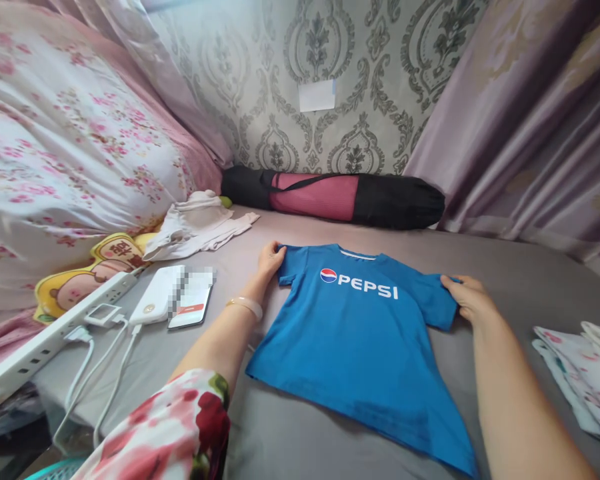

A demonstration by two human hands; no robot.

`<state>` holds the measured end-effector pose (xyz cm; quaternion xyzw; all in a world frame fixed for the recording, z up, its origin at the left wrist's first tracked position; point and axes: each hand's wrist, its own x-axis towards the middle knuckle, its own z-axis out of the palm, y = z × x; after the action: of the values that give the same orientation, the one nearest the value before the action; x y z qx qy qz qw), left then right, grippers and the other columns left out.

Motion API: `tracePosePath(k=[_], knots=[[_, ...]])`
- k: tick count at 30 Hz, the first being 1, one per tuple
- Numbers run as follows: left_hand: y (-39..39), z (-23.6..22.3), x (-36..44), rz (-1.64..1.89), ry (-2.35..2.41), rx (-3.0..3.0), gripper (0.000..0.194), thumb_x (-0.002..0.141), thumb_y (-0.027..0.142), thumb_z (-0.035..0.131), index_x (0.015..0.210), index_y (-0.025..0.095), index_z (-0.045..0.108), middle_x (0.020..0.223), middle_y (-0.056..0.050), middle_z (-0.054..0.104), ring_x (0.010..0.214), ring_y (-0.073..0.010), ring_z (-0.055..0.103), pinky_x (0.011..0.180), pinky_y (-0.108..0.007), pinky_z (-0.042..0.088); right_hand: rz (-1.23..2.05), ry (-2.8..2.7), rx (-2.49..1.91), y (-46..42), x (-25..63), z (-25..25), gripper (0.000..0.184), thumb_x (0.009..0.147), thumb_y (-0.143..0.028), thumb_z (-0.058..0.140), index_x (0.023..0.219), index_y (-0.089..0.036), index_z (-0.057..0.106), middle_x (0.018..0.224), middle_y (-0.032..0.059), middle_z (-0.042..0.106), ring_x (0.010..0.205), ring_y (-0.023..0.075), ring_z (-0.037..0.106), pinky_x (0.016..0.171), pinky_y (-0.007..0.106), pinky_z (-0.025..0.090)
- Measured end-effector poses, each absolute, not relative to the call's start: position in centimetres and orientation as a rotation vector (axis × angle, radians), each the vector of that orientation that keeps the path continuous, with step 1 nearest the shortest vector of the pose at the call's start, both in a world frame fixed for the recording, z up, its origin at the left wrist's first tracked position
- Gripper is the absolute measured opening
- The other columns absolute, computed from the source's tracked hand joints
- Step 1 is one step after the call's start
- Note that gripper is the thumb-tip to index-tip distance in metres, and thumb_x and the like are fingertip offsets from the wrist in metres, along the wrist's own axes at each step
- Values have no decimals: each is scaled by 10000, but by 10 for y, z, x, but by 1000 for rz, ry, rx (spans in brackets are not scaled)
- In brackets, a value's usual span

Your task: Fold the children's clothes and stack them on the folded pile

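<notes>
A blue T-shirt [360,347] with a white PEPSI print and a round logo lies spread, front up, on the grey sheet [275,437]. Its neckline points away from me and the hem is nearest. My left hand [271,259] pinches the end of the sleeve on the left side. On the opposite side, my right hand [469,295] grips the other sleeve's end between thumb and fingers. Both sleeves are held out sideways. The lower right corner of the hem stretches toward me, close to my right forearm.
A black and pink long bag [313,197] lies along the wall. To the left are a crumpled white garment [195,223], a phone [194,300], a white power bank [157,293], and a power strip [55,340] with cables. Folded clothes [580,380] sit at the right edge.
</notes>
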<state>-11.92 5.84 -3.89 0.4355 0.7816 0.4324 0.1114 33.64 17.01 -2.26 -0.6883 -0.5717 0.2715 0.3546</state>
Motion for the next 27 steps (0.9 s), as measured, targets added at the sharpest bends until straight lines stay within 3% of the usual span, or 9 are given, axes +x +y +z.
tracePosePath(k=[5,9,16,23,25,27], knots=[[54,-38,-113,1156,2451,1396,255,923,354,443,1034,215,625,988,-60,695,929,-185,622,808,-277,446,333,-1571,-2109,154,320,-16,336,904,-289,453,1168,-129,587,1056,268,649,1078,370,608,824,439,465],[49,-31,-105,976,2565,1390,278,954,370,402,1090,248,613,1053,-89,701,992,-224,631,822,-306,433,188,-1664,-2219,137,312,-6,412,962,-364,333,1226,-162,577,1073,262,648,1082,408,611,821,487,450],[48,-30,-105,828,2669,1345,283,955,348,397,1084,218,612,1087,-125,693,1021,-236,632,850,-324,419,23,-1579,-2212,134,314,-17,412,935,-349,417,1236,-122,584,1226,270,587,1107,409,594,816,488,455],[50,-29,-114,1043,2567,1178,304,908,375,456,1074,168,603,1017,-120,694,990,-237,639,826,-311,449,143,-1399,-2211,137,324,-12,363,926,-219,405,1120,-22,641,1055,288,653,1076,355,621,858,417,466],[47,-26,-117,1110,2503,1178,314,882,360,503,1098,146,583,995,-112,685,970,-222,637,817,-297,457,280,-1350,-2149,137,330,-7,318,912,-194,434,1095,-39,642,1005,253,664,1020,329,639,848,410,480],[39,-21,-121,1172,2420,1140,327,852,336,548,1111,136,560,982,-96,668,946,-203,634,794,-280,467,573,-1245,-2012,133,336,-3,259,902,-174,459,1076,-86,630,851,167,668,846,260,666,742,365,517]])
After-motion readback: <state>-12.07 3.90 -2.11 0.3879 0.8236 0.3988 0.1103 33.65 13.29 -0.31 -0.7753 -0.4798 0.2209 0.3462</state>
